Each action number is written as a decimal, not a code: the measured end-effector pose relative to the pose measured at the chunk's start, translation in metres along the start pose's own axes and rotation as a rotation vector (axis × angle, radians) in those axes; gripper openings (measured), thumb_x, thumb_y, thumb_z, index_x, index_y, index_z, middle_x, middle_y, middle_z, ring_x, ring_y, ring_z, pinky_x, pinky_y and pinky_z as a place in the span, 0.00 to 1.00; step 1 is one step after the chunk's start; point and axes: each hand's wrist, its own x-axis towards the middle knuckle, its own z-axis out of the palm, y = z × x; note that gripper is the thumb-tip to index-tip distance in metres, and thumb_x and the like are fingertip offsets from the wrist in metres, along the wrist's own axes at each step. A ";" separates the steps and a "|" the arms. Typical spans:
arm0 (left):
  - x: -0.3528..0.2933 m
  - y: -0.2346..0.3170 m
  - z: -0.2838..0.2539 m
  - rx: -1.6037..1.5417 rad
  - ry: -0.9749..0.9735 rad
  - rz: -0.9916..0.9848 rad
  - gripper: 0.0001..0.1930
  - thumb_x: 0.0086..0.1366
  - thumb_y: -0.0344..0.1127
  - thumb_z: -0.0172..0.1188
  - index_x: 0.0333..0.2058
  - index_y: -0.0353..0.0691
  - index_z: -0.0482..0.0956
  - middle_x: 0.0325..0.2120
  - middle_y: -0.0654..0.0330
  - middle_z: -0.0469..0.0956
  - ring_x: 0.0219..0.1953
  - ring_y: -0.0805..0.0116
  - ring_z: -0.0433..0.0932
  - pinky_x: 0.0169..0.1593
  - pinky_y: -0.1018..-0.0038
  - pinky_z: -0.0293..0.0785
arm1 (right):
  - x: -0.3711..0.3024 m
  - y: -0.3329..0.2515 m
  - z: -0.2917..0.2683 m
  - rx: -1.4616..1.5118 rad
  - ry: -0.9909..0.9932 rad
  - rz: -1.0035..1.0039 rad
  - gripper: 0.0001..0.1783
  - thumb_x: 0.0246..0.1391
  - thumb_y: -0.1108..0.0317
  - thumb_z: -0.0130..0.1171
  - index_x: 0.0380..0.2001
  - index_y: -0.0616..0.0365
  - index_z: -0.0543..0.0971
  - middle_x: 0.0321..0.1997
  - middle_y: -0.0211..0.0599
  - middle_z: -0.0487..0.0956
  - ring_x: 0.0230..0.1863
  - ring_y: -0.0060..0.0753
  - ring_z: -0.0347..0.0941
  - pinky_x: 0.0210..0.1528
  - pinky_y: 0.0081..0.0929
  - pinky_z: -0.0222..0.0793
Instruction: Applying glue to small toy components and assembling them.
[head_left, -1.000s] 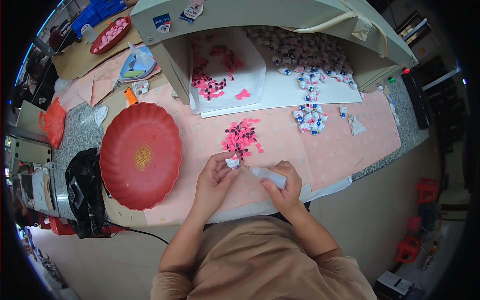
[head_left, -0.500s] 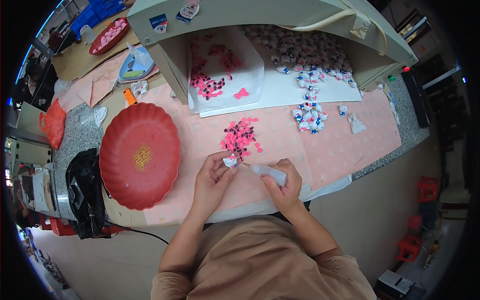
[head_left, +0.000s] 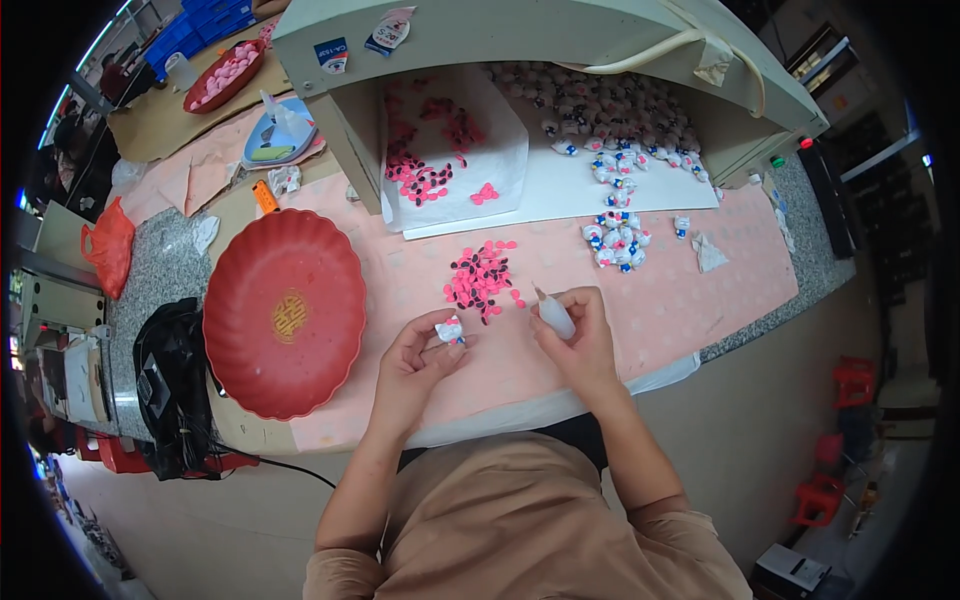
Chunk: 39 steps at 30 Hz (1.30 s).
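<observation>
A small white figurine [head_left: 449, 328] with pink and blue details is pinched in the fingertips of my left hand [head_left: 408, 362]. My right hand [head_left: 585, 348] is wrapped round a translucent squeeze bottle [head_left: 556, 318], whose thin brownish nozzle points up and away from me. Bottle and figurine are apart. Just beyond my hands lies a loose pile of small pink and black oval pieces [head_left: 480, 275]. Farther right, a cluster of similar white figurines [head_left: 616, 240] rests on the pink table cover, with a single figurine [head_left: 682, 226] beside it.
A large red scalloped bowl [head_left: 285, 350] stands left of my hands. Ahead, a pale green hooded cabinet [head_left: 540, 45] shelters many figurines and a white sheet [head_left: 480, 130] with pink pieces. An orange-handled tool [head_left: 265, 196] and a blue tray [head_left: 285, 150] lie at the far left.
My right hand has drawn the bottle away from the figurine and tipped its nozzle upward. My left hand has shifted slightly left and nearer to me, still holding the figurine.
</observation>
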 end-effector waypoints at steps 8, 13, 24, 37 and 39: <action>-0.013 -0.017 -0.005 -0.019 -0.066 0.059 0.27 0.65 0.23 0.57 0.62 0.37 0.63 0.48 0.58 0.74 0.51 0.68 0.76 0.53 0.75 0.75 | 0.046 -0.024 -0.017 -0.765 -0.617 -0.357 0.11 0.44 0.74 0.67 0.32 0.59 0.78 0.34 0.43 0.77 0.38 0.47 0.73 0.42 0.35 0.70; -0.007 -0.026 -0.001 -0.098 -0.148 0.128 0.24 0.65 0.23 0.57 0.59 0.36 0.65 0.49 0.57 0.73 0.50 0.70 0.77 0.53 0.76 0.74 | 0.029 -0.028 -0.017 -0.605 -0.464 -0.103 0.10 0.47 0.77 0.64 0.35 0.60 0.77 0.30 0.36 0.80 0.32 0.31 0.76 0.38 0.29 0.72; -0.006 -0.023 0.002 0.123 -0.073 0.144 0.24 0.65 0.21 0.56 0.60 0.37 0.67 0.47 0.58 0.75 0.46 0.71 0.78 0.52 0.75 0.75 | -0.014 -0.024 0.018 0.232 -0.383 0.547 0.07 0.57 0.75 0.59 0.39 0.64 0.76 0.35 0.35 0.78 0.34 0.23 0.75 0.39 0.22 0.73; -0.009 -0.023 0.004 0.377 -0.088 0.209 0.23 0.64 0.19 0.56 0.58 0.36 0.70 0.50 0.57 0.71 0.50 0.71 0.74 0.54 0.75 0.74 | -0.010 -0.025 0.018 0.103 -0.425 0.483 0.08 0.55 0.74 0.62 0.34 0.61 0.72 0.40 0.34 0.75 0.35 0.20 0.73 0.38 0.19 0.72; -0.010 -0.024 0.003 0.386 -0.083 0.210 0.23 0.64 0.19 0.56 0.58 0.36 0.70 0.51 0.57 0.71 0.50 0.70 0.74 0.54 0.74 0.74 | -0.010 -0.026 0.020 0.075 -0.424 0.454 0.09 0.54 0.73 0.62 0.33 0.61 0.71 0.39 0.35 0.75 0.35 0.20 0.73 0.37 0.19 0.72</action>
